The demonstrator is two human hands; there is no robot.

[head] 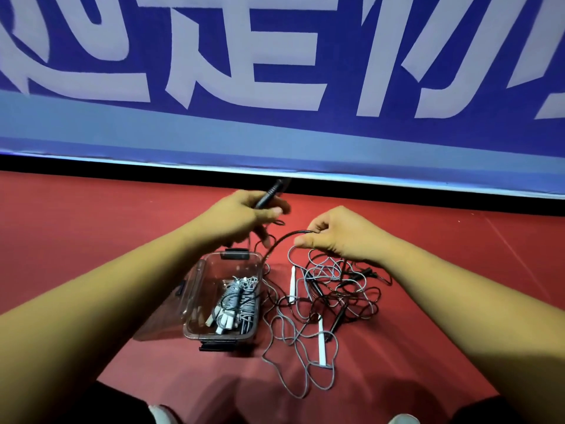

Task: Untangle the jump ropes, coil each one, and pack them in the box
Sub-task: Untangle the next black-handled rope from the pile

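My left hand (244,215) grips a black jump-rope handle (270,192) that points up and away. My right hand (339,232) pinches the black cord (282,240), which arcs down from my fingers toward the box. A tangle of grey and black ropes (330,289) with white handles (321,341) and black handles lies on the red floor under my right hand. The clear plastic box (214,270) stands open to the left of the tangle. Inside it lie coiled grey ropes (238,301) with white handles.
A blue banner with large white characters (275,71) stands along the far edge of the red floor (91,224). My knees and white shoe tips (162,414) show at the bottom edge. The box's clear lid (171,304) hangs open to its left.
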